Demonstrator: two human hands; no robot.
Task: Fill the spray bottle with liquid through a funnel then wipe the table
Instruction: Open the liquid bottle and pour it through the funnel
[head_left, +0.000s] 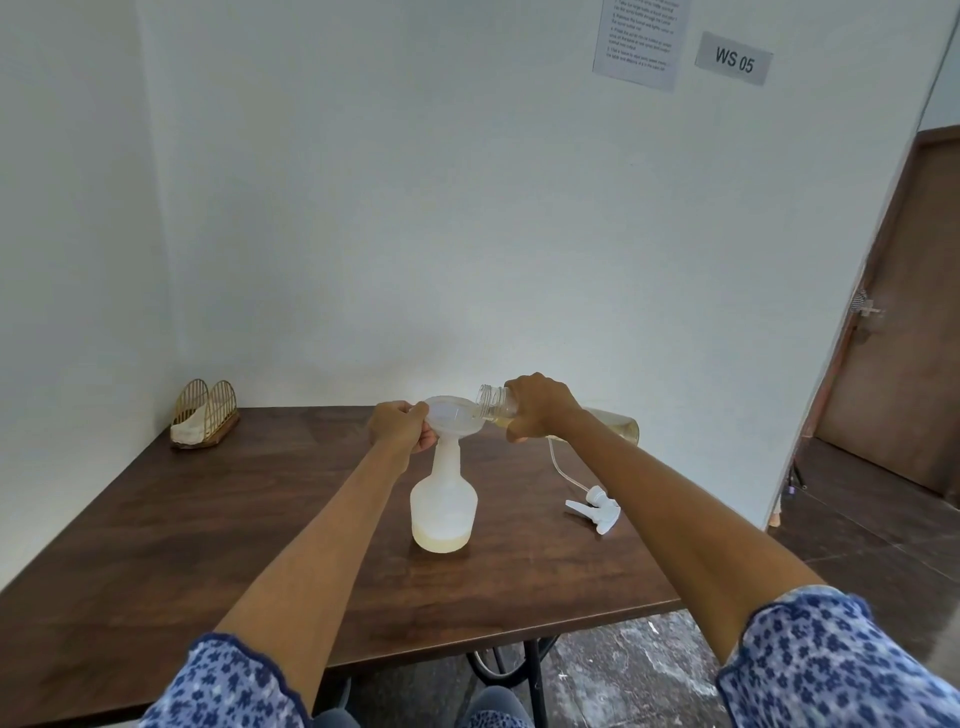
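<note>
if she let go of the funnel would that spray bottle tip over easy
Probably fairly easily. The spray bottle looks like light, thin plastic with only a shallow layer of liquid at its base, so little weight anchors it. The wide funnel sits high on its narrow neck, making it top-heavy, and the left hand grips the funnel's rim, likely steadying it.

I count one translucent white plastic spray bottle (443, 506) standing on one dark wooden table (218, 525), one translucent funnel (455, 415), one clear plastic bottle of yellowish liquid (613, 422), and one white trigger sprayer head (596, 509). Two hands, left (401, 427) and right (540, 405). One gold wire napkin holder (205, 414). Two paper wall signs (642, 39).
</note>
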